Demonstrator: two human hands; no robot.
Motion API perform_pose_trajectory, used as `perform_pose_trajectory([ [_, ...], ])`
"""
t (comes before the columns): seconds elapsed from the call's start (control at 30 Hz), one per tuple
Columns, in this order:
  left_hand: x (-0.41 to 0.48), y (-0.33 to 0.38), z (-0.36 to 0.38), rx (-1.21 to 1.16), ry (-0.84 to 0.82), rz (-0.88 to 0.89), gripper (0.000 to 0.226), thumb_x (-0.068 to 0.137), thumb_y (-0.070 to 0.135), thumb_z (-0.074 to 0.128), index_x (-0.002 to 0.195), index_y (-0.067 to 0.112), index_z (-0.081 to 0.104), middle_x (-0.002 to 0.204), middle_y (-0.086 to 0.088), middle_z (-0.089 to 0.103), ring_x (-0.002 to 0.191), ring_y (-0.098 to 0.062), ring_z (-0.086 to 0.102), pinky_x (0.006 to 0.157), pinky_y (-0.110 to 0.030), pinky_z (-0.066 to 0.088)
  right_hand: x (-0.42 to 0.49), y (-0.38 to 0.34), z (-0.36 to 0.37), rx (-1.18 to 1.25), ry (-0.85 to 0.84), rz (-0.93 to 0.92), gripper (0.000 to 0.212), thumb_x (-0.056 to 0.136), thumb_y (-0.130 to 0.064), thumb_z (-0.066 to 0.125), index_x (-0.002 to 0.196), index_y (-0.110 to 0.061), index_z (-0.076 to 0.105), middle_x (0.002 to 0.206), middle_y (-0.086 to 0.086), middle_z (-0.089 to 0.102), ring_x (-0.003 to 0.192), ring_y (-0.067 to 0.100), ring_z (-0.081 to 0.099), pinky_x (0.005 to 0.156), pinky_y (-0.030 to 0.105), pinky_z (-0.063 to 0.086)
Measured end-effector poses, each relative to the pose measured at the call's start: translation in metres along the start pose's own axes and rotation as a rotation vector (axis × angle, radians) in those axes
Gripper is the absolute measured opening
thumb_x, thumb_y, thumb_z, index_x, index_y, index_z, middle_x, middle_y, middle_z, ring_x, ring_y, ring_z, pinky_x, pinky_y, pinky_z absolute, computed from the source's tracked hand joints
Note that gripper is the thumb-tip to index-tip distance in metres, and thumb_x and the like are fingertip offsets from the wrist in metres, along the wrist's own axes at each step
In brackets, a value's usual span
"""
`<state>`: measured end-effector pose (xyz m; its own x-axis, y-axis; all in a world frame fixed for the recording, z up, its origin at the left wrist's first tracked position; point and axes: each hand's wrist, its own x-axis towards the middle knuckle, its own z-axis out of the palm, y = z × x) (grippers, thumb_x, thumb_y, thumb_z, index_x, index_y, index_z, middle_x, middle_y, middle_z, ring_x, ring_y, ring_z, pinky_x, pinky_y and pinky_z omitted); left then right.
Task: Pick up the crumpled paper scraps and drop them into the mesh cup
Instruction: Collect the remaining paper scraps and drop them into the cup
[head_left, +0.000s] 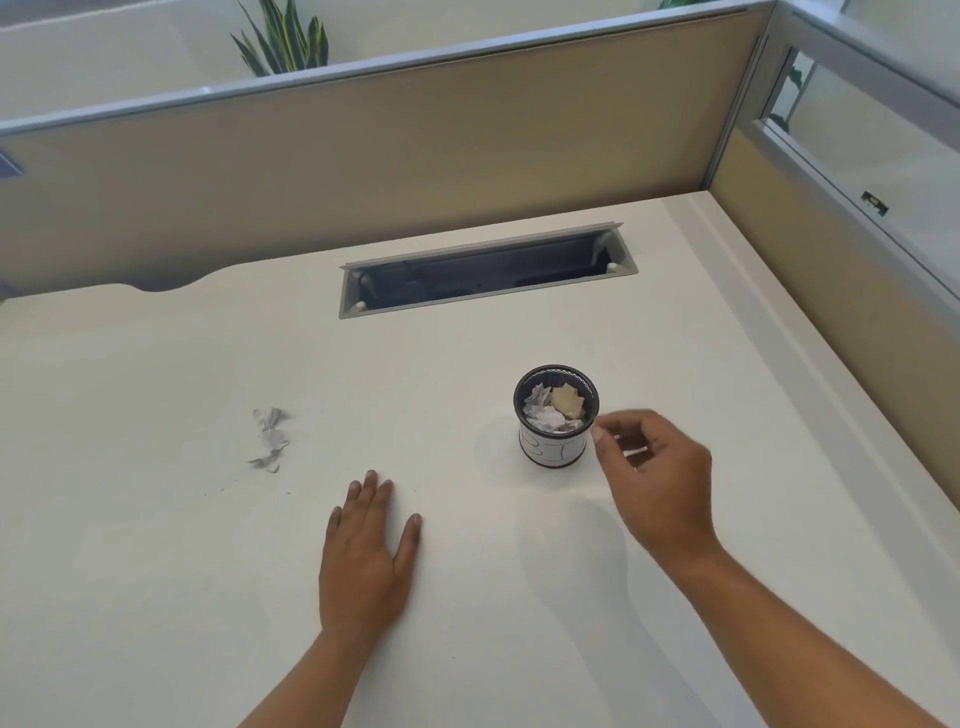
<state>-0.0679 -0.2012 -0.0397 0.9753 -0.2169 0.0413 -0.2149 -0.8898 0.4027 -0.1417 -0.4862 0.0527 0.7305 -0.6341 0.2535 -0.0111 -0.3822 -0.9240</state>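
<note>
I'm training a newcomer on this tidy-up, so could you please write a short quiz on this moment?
1. True or false: the left hand lies flat on the desk.
2. Where do the loose paper scraps lie? A: left of the left hand; B: right of the mesh cup; C: in the cable slot.
3. What does the cup already hold?

Key:
1. True.
2. A.
3. Crumpled paper, white and tan; the right hand hovers beside its rim.

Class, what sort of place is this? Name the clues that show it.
Probably an office cubicle: a white desk with a cable tray opening, fabric partition panels around it, and a potted plant beyond.
</note>
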Motion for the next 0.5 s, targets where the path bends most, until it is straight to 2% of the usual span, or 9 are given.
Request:
perform_pose_trajectory([
  [0.13,0.0,-0.003,0.003,-0.016,0.003,0.007,0.06,0.096,0.05,0.044,0.148,0.021,0.039,0.16,0.007,0.026,0.149,-0.009,0.016,0.121,-0.03,0.008,-0.051,0.013,0.008,-0.042,-0.113,0.043,0.03,0.08,-0.001,0.074,0.077,-0.031,0.069,0.079,-0.02,0.071,0.064,0.002,0.064,0.058,0.007,0.045],
  [0.23,-0.001,-0.003,0.001,-0.047,0.005,0.02,0.058,0.097,0.047,0.046,0.148,0.02,0.039,0.16,0.007,0.026,0.149,-0.01,0.018,0.121,-0.03,0.009,-0.09,0.023,0.015,-0.142,-0.261,0.053,0.028,0.079,-0.004,0.076,0.08,-0.031,0.072,0.083,-0.023,0.072,0.078,-0.001,0.067,0.066,0.009,0.048],
  [0.33,-0.001,0.002,-0.013,-0.265,0.075,0.016,0.051,0.095,0.04,0.056,0.141,0.019,0.049,0.15,0.006,0.046,0.138,-0.012,0.041,0.115,-0.028,0.026,-0.113,0.029,0.018,-0.254,-0.359,-0.028,0.029,0.075,0.0,0.079,0.086,-0.027,0.074,0.094,-0.024,0.071,0.095,-0.002,0.065,0.084,0.018,0.05],
  [0.43,0.005,-0.004,-0.033,-0.348,0.148,0.03,0.044,0.092,0.043,0.059,0.13,0.021,0.058,0.133,0.009,0.06,0.122,-0.011,0.056,0.104,-0.027,0.039,-0.119,0.029,0.025,-0.331,-0.381,-0.111,0.032,0.068,0.008,0.082,0.083,-0.02,0.075,0.095,-0.02,0.069,0.104,0.002,0.06,0.093,0.01,0.043],
  [0.5,0.014,-0.017,-0.045,-0.354,0.204,0.011,0.037,0.09,0.04,0.064,0.12,0.02,0.062,0.121,0.009,0.065,0.112,-0.013,0.062,0.095,-0.034,0.049,-0.118,0.025,0.034,-0.357,-0.372,-0.114,0.034,0.066,0.01,0.082,0.083,-0.019,0.075,0.092,-0.017,0.069,0.1,-0.001,0.056,0.09,0.005,0.039],
])
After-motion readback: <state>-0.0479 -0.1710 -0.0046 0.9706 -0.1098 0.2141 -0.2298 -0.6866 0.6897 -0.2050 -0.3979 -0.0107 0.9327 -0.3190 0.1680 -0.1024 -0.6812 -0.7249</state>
